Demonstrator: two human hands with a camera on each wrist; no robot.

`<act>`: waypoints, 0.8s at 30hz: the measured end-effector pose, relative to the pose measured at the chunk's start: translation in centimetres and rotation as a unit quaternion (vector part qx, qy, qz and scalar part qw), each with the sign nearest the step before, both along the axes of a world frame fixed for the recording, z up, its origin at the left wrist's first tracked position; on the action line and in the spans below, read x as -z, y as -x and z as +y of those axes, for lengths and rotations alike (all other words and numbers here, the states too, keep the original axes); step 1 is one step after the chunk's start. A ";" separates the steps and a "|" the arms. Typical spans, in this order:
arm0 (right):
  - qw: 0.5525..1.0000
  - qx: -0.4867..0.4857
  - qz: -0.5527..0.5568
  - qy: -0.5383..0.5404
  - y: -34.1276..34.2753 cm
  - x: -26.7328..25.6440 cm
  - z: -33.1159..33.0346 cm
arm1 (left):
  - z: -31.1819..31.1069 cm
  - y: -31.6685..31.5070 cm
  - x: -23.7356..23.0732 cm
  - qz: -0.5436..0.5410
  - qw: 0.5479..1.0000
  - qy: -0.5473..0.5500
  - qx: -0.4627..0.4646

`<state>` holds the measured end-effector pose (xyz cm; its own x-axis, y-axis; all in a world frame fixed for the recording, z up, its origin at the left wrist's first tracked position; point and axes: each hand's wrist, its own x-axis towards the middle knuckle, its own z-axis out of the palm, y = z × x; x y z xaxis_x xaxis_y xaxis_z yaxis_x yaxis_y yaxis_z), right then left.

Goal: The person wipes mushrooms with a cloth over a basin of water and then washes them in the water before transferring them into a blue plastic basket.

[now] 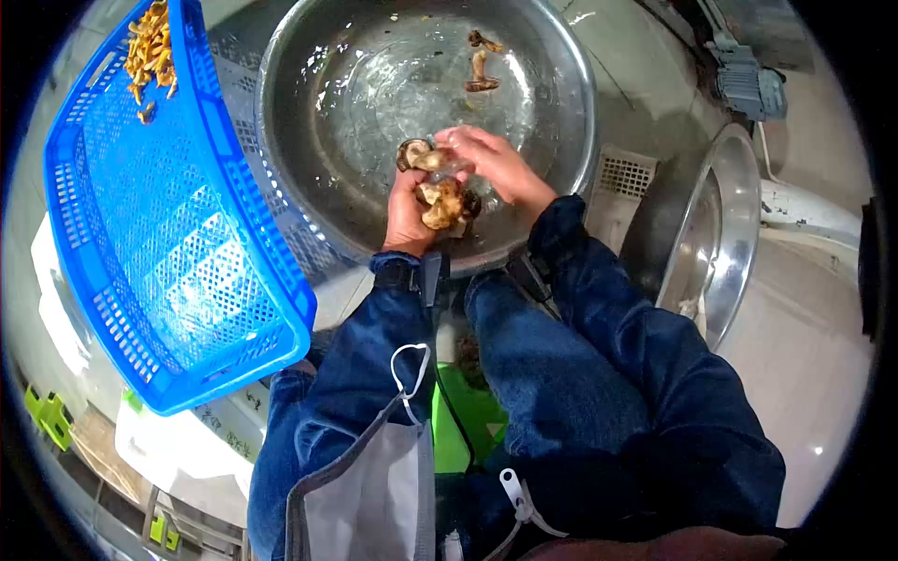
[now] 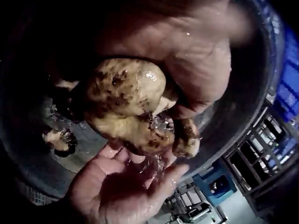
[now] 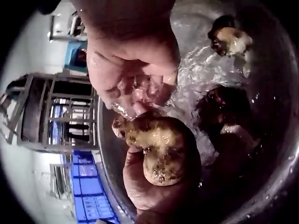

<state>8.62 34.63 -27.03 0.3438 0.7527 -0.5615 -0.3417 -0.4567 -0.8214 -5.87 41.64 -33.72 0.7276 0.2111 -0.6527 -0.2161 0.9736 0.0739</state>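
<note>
My left hand (image 1: 409, 217) grips several brown-capped mushrooms (image 1: 445, 200) over the near side of a wide metal basin (image 1: 297, 154) with water in it. Their thick pale stems (image 2: 128, 88) carry dark specks, and the left wrist view shows them wet. Close beside them is my right hand (image 1: 500, 166), its fingers loosely cupped with clear water in the palm, as the right wrist view shows. Its fingertips come right up to the held mushrooms. Toward the far right of the basin lie a mushroom (image 1: 481, 75) and a smaller brown piece (image 1: 485, 41).
At the left stands a blue perforated basket (image 1: 168, 252), with small orange mushrooms (image 1: 152, 51) heaped at its far end. A second metal basin (image 1: 744, 229) leans at the right, near a grey motor-like unit (image 1: 751, 92). A face mask (image 1: 365, 486) hangs in front of my body.
</note>
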 end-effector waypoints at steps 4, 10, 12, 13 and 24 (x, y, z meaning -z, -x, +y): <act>0.988 -0.077 -0.136 -0.002 0.3 0.2 1.1 | -0.2 0.1 0.1 0.019 0.999 0.027 -0.008; 0.962 -0.061 -0.263 -0.049 0.2 0.3 1.1 | -0.1 -0.2 -2.7 -0.038 0.998 -0.056 0.002; 0.980 -0.062 -0.190 -0.012 -0.3 1.4 0.9 | -0.1 -0.1 -2.1 -0.032 0.998 -0.056 0.016; 0.986 -0.062 -0.152 0.007 -0.2 1.2 1.2 | -0.4 -0.1 -0.9 -0.032 0.993 -0.110 0.024; 0.997 0.023 -0.015 0.071 1.2 0.4 1.7 | -1.1 -0.7 -1.2 0.002 0.985 -0.173 0.004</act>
